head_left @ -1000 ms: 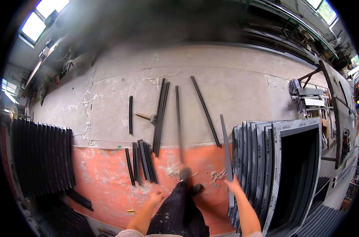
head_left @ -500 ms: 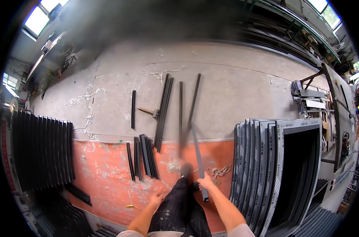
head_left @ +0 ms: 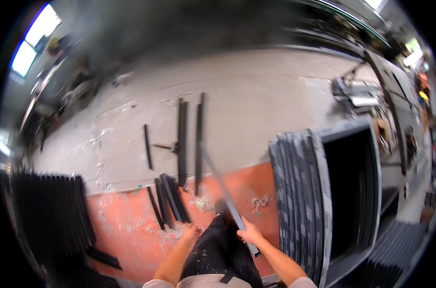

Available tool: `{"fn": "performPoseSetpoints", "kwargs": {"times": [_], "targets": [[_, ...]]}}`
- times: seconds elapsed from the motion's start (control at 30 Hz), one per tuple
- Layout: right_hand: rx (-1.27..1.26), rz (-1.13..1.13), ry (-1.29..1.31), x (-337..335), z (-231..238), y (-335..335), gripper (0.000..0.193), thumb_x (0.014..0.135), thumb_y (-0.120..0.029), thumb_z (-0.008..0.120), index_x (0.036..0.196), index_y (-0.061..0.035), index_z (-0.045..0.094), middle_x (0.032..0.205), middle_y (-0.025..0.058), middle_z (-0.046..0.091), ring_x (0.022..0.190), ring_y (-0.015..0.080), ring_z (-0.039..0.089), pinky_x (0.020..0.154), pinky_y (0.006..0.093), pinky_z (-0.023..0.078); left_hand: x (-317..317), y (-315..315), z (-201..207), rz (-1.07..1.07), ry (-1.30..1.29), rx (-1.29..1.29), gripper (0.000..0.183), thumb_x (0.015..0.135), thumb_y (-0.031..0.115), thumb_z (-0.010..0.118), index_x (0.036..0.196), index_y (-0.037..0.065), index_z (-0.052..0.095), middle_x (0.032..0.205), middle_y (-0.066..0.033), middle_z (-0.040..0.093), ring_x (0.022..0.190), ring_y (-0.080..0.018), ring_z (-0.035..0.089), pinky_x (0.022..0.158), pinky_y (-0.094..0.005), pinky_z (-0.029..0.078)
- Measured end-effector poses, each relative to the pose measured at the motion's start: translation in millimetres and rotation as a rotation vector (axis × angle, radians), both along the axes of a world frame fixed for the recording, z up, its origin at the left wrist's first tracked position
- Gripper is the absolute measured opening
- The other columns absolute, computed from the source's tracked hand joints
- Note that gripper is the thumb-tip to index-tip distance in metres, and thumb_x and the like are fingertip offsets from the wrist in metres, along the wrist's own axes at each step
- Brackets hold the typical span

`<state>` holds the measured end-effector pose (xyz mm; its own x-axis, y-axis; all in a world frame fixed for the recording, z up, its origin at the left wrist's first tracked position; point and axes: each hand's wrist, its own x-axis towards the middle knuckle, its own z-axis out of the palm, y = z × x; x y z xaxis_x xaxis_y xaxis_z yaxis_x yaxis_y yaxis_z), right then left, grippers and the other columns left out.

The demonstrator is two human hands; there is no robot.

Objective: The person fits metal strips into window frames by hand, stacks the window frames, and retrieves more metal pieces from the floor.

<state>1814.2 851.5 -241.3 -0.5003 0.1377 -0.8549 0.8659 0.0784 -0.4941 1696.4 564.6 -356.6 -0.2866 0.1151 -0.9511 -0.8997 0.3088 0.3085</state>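
Observation:
My right hand (head_left: 250,232) is closed around a long grey metal profile bar (head_left: 221,181), gripping it near its lower end. The bar slants up and left, its far end blurred beside a pair of dark bars (head_left: 198,149) on the floor. Near my left knee, my left hand (head_left: 191,232) hangs with loosely bent fingers and no visible object in it. Just beyond it lie several short dark profile bars (head_left: 173,197) on the orange sheet (head_left: 126,216). More long dark bars (head_left: 182,141) rest farther ahead, with a hammer (head_left: 166,146) against their left side.
At right stands a row of grey rectangular frames (head_left: 327,192). Stacked dark profiles (head_left: 52,211) stand at left. A single short dark bar (head_left: 148,146) lies on the grey floor (head_left: 256,105). White string (head_left: 259,203) lies on the orange sheet. A metal rack (head_left: 388,105) stands far right.
The view has turned and blurred. Two long dark bars that lay apart at an angle now lie side by side. The grey bar in my right hand tilts further left.

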Motion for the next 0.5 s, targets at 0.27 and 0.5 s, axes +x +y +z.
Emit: {"fn": "performPoseSetpoints", "kwargs": {"times": [0.27, 0.5], "targets": [[0.386, -0.029, 0.566, 84.3, 89.6, -22.6, 0.075, 0.080, -0.019, 0.066, 0.148, -0.0110, 0.034, 0.104, 0.0181, 0.066, 0.089, 0.0371, 0.065, 0.074, 0.0475, 0.052, -126.7, 167.5, 97.3, 0.004, 0.012, 0.777, 0.050, 0.094, 0.057, 0.054, 0.109, 0.010, 0.058, 0.104, -0.0103, 0.066, 0.101, -0.0239, 0.063, 0.085, -0.0398, 0.051], [0.940, -0.259, 0.376, 163.0, 114.1, -27.5, 0.060, 0.072, -0.012, 0.068, 0.130, -0.0061, 0.054, 0.087, 0.0124, 0.061, 0.076, 0.0308, 0.062, 0.066, 0.0416, 0.051, -89.8, 289.8, 210.3, -0.028, 0.079, 0.928, 0.020, 0.092, 0.026, 0.069, 0.098, 0.009, 0.060, 0.084, -0.0018, 0.060, 0.083, -0.0154, 0.059, 0.086, -0.0338, 0.050]]}}
